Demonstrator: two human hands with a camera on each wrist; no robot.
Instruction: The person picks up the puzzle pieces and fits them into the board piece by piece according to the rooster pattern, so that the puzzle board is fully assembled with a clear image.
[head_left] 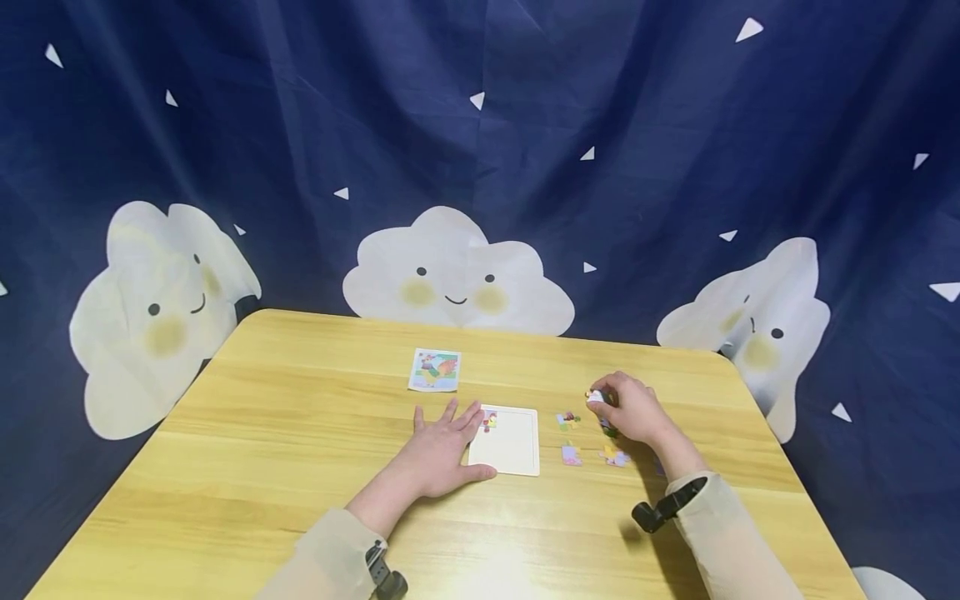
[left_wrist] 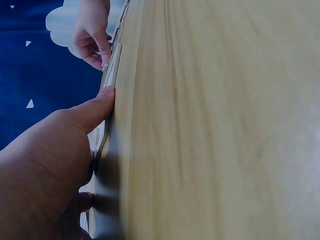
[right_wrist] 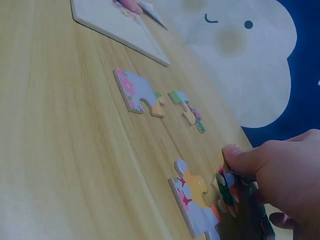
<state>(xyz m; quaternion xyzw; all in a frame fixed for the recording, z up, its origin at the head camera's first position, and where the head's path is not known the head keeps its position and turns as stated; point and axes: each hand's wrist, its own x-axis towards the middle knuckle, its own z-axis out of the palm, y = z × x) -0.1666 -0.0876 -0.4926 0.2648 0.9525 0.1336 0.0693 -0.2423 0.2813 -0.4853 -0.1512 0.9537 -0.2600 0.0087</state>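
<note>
My left hand [head_left: 442, 454] rests with spread fingers over the left edge of a white puzzle tray [head_left: 516, 454], its thumb along the near edge. One puzzle piece [head_left: 489, 420] with a colourful print lies in the tray's upper left, close to those fingertips. On the right, my right hand [head_left: 632, 408] pinches a mostly white jigsaw piece [head_left: 596, 397] between thumb and fingers; the fingers hide part of it. Just below that grip sits a green-and-red piece [right_wrist: 227, 190], partly covered by the hand's shadow.
Between tray and right hand lie loose pieces: a pink-flowered one [right_wrist: 132, 90], a green-edged one [right_wrist: 189, 109] and a yellow-and-lilac one [right_wrist: 192, 192]. Another piece [head_left: 659, 467] is half hidden beneath the right wrist. A rooster picture card [head_left: 436, 370] lies beyond the tray on the wooden table [head_left: 262, 433].
</note>
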